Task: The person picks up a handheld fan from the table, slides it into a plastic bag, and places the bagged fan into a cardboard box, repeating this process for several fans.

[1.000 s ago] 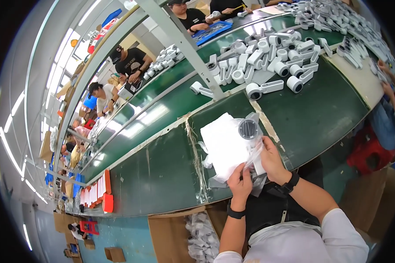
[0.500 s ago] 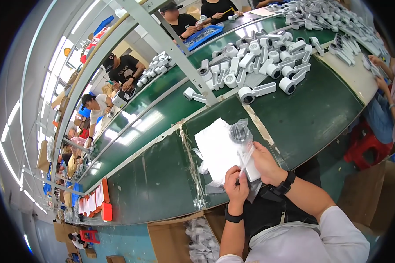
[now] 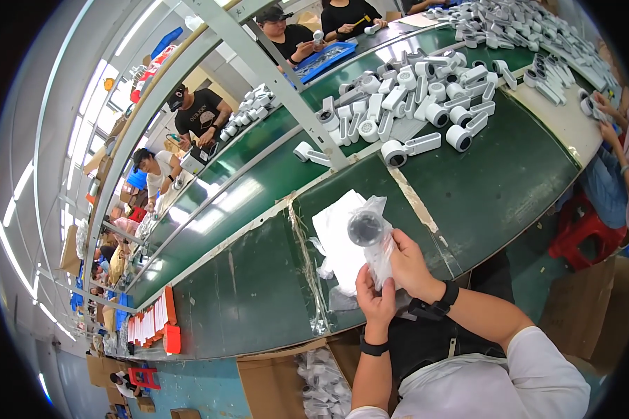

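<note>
Both my hands hold a white handheld device with a round dark head (image 3: 365, 229), wrapped in a clear plastic bag (image 3: 378, 264). My right hand (image 3: 414, 267) wraps the handle side from the right. At the lower end, my left hand (image 3: 376, 297) pinches the bag with thumb and fingers. The dark end of the head faces up; film and fingers cover most of the handle. Beneath the device, a stack of thin white sheets or bags (image 3: 330, 227) lies on the green bench (image 3: 258, 279).
Beyond the bench strip is a large pile of similar devices (image 3: 398, 94). A metal post (image 3: 286, 91) rises at the bench's far edge. An open cardboard box (image 3: 269, 384) with bagged devices stands below. Co-workers sit along the line; a red stool (image 3: 583, 237) is at right.
The bagged device has turned and shifted left and slightly down, its dark round end now facing up. The bag now lies around the handle between my hands. My right hand has moved slightly left.
</note>
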A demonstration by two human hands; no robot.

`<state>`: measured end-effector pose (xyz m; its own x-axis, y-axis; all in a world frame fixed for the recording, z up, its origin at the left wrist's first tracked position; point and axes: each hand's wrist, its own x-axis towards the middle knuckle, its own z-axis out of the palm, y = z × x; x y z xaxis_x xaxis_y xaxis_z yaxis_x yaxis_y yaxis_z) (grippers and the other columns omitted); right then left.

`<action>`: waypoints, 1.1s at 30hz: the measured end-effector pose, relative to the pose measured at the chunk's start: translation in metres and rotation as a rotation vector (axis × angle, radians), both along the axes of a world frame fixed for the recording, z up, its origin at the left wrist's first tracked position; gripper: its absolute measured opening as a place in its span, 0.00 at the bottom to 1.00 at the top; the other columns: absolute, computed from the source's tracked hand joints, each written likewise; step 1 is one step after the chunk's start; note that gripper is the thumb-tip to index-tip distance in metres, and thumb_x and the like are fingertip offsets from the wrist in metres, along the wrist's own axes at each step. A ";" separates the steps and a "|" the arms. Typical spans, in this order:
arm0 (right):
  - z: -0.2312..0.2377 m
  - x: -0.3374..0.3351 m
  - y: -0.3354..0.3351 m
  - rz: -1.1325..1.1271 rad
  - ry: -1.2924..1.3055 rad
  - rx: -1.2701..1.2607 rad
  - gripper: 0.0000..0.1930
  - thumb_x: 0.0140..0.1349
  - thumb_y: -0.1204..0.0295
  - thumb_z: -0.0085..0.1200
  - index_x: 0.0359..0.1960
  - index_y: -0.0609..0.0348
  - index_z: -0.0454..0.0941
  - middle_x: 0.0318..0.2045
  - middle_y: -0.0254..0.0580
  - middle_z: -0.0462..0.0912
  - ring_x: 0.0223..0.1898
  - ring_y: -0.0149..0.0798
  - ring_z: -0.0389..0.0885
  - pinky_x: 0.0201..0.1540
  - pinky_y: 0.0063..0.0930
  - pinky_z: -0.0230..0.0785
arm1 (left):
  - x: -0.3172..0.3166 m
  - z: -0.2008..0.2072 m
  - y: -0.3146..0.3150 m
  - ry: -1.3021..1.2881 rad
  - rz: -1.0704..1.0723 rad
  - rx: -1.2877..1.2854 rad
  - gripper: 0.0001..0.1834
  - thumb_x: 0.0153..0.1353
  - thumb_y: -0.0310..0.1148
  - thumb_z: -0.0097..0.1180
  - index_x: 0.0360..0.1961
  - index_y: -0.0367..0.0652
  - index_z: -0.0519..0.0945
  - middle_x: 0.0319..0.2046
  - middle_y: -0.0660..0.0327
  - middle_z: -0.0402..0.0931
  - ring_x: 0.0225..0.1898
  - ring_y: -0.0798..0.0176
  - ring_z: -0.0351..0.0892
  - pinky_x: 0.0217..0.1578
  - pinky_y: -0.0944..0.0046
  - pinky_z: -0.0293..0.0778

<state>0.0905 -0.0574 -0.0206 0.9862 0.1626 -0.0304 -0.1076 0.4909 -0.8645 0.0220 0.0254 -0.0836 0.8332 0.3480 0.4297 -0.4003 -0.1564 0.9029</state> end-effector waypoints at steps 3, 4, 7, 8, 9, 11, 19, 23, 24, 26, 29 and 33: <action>-0.004 0.004 -0.009 -0.032 -0.216 -0.230 0.08 0.64 0.77 0.46 0.40 0.66 0.75 0.30 0.44 0.79 0.31 0.33 0.77 0.35 0.26 0.70 | 0.001 -0.003 0.003 -0.022 0.118 0.030 0.27 0.63 0.22 0.49 0.63 0.32 0.59 0.54 0.50 0.68 0.48 0.60 0.75 0.48 0.66 0.72; 0.000 0.005 -0.014 -0.110 -0.334 -0.433 0.07 0.62 0.77 0.47 0.38 0.66 0.76 0.29 0.48 0.80 0.29 0.39 0.79 0.33 0.28 0.70 | 0.003 -0.004 0.003 -0.040 0.210 0.054 0.27 0.63 0.21 0.48 0.63 0.32 0.60 0.54 0.50 0.68 0.46 0.60 0.76 0.46 0.66 0.73; 0.005 0.005 -0.019 -0.235 -0.463 -0.641 0.06 0.59 0.77 0.50 0.34 0.65 0.79 0.28 0.53 0.80 0.28 0.49 0.80 0.30 0.32 0.71 | 0.001 -0.012 0.010 -0.022 0.231 0.042 0.28 0.65 0.23 0.47 0.65 0.32 0.56 0.54 0.50 0.68 0.44 0.60 0.76 0.40 0.65 0.76; 0.006 0.005 -0.020 -0.282 -0.471 -0.647 0.06 0.57 0.76 0.51 0.32 0.64 0.79 0.28 0.52 0.80 0.28 0.53 0.79 0.29 0.34 0.71 | 0.003 -0.015 0.012 -0.024 0.231 0.042 0.28 0.65 0.23 0.47 0.65 0.32 0.56 0.54 0.50 0.68 0.44 0.60 0.76 0.40 0.65 0.76; 0.007 0.003 -0.022 -0.281 -0.471 -0.648 0.06 0.57 0.76 0.51 0.32 0.64 0.79 0.28 0.52 0.80 0.28 0.53 0.79 0.29 0.34 0.71 | 0.005 -0.016 0.014 -0.059 0.235 -0.069 0.29 0.66 0.25 0.47 0.66 0.33 0.53 0.54 0.50 0.68 0.43 0.60 0.76 0.38 0.64 0.77; 0.009 -0.003 -0.029 -0.179 -0.594 -0.811 0.06 0.54 0.74 0.53 0.30 0.61 0.81 0.25 0.47 0.80 0.26 0.50 0.80 0.29 0.36 0.73 | 0.008 -0.019 0.019 -0.091 0.231 -0.197 0.32 0.68 0.30 0.47 0.68 0.35 0.47 0.55 0.51 0.67 0.40 0.60 0.77 0.38 0.63 0.77; 0.003 -0.014 -0.063 0.089 -0.832 -1.013 0.09 0.51 0.71 0.56 0.33 0.59 0.82 0.30 0.44 0.83 0.34 0.47 0.81 0.38 0.37 0.75 | 0.005 -0.009 0.013 -0.037 0.206 -0.310 0.30 0.69 0.31 0.46 0.67 0.36 0.50 0.53 0.52 0.69 0.44 0.59 0.77 0.44 0.62 0.76; 0.019 -0.023 -0.070 0.106 -0.805 -0.808 0.16 0.53 0.68 0.57 0.43 0.63 0.79 0.39 0.49 0.82 0.42 0.51 0.79 0.45 0.36 0.73 | 0.006 -0.010 0.015 -0.054 0.179 -0.327 0.26 0.69 0.30 0.46 0.64 0.36 0.54 0.53 0.52 0.69 0.44 0.60 0.77 0.42 0.61 0.77; 0.020 -0.028 -0.072 0.256 -0.720 -0.830 0.19 0.53 0.67 0.57 0.46 0.63 0.77 0.43 0.50 0.81 0.47 0.54 0.77 0.49 0.38 0.71 | 0.008 -0.012 0.015 -0.054 0.176 -0.327 0.26 0.69 0.30 0.46 0.64 0.36 0.54 0.53 0.52 0.69 0.44 0.60 0.77 0.42 0.61 0.77; 0.000 -0.031 -0.068 0.322 -0.713 -0.901 0.19 0.53 0.69 0.57 0.47 0.62 0.77 0.40 0.51 0.82 0.44 0.54 0.79 0.46 0.38 0.73 | 0.012 -0.014 0.016 -0.158 0.304 -0.095 0.24 0.69 0.29 0.46 0.63 0.37 0.57 0.51 0.52 0.71 0.37 0.60 0.78 0.35 0.60 0.78; -0.035 -0.022 -0.067 0.242 -0.586 -0.841 0.16 0.52 0.72 0.58 0.44 0.57 0.80 0.33 0.52 0.83 0.34 0.54 0.82 0.38 0.37 0.76 | 0.005 0.002 0.009 -0.041 0.301 -0.296 0.21 0.68 0.26 0.44 0.61 0.37 0.59 0.49 0.52 0.72 0.37 0.59 0.78 0.34 0.59 0.79; -0.042 -0.018 -0.068 0.137 -0.539 -0.747 0.11 0.51 0.77 0.59 0.38 0.59 0.82 0.30 0.48 0.83 0.30 0.41 0.84 0.35 0.28 0.74 | -0.010 0.038 0.013 -0.058 0.398 -0.526 0.21 0.64 0.22 0.37 0.59 0.40 0.61 0.45 0.51 0.74 0.35 0.57 0.78 0.28 0.60 0.77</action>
